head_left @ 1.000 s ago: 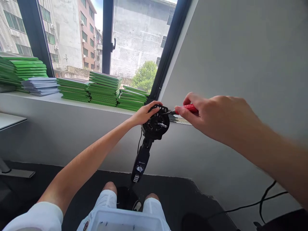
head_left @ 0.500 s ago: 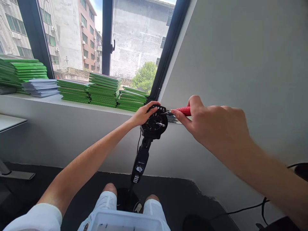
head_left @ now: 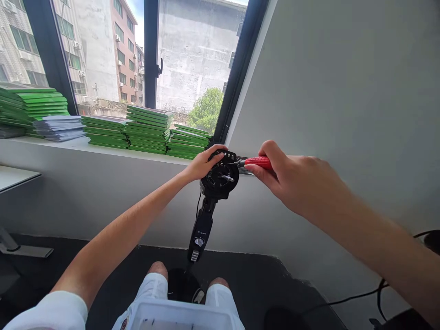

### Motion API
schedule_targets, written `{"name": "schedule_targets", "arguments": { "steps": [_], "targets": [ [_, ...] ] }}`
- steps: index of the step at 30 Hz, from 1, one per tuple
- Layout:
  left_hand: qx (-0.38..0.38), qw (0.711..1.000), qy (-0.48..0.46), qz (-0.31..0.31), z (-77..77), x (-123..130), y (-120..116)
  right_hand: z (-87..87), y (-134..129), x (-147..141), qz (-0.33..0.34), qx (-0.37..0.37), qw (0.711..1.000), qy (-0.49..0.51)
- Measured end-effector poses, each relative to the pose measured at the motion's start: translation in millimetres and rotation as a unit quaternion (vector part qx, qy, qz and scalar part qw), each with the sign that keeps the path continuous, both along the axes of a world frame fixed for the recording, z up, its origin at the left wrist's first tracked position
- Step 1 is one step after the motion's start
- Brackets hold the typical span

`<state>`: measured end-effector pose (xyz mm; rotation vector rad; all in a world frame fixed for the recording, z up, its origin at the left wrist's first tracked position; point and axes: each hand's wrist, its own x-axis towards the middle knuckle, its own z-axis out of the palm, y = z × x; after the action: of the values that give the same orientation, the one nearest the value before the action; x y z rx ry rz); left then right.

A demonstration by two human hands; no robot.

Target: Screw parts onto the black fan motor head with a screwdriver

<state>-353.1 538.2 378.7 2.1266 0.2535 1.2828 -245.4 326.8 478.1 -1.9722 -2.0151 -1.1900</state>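
Observation:
A black round fan motor head [head_left: 220, 181] with a metal shaft sticking out stands on a black post with a control panel [head_left: 200, 233]. My left hand [head_left: 206, 162] grips the upper left rim of the head, thumb on its face. To the right, my right hand [head_left: 292, 176] is closed around the red handle of a screwdriver [head_left: 258, 162]. The thin metal end of the tool points left and meets the upper right part of the head's face; its very tip is too small to make out.
Stacks of green books [head_left: 147, 130] and white papers [head_left: 63, 127] line the windowsill [head_left: 68, 146]. A translucent white tray [head_left: 182, 316] with small dark bits rests on my lap. A white table edge [head_left: 17, 178] is at the left, black cables [head_left: 357, 295] at the lower right.
My right hand has turned slightly about the screwdriver, and more of the red handle shows. My left hand keeps its hold on the motor head. The view has shifted a little.

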Motion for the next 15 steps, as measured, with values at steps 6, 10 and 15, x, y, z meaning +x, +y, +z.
{"name": "schedule_targets", "arguments": {
  "steps": [6,10,15],
  "targets": [
    [0.006,1.000,-0.002,-0.007,0.3,1,1,1.4,1,10,0.090,-0.035,0.995,0.030],
    [0.010,1.000,-0.010,-0.006,-1.7,1,4,0.7,4,22,0.159,-0.045,0.986,0.035],
    [0.010,1.000,-0.010,-0.004,-2.2,1,4,1.5,1,20,0.129,-0.042,0.990,0.039]
  ]
}}
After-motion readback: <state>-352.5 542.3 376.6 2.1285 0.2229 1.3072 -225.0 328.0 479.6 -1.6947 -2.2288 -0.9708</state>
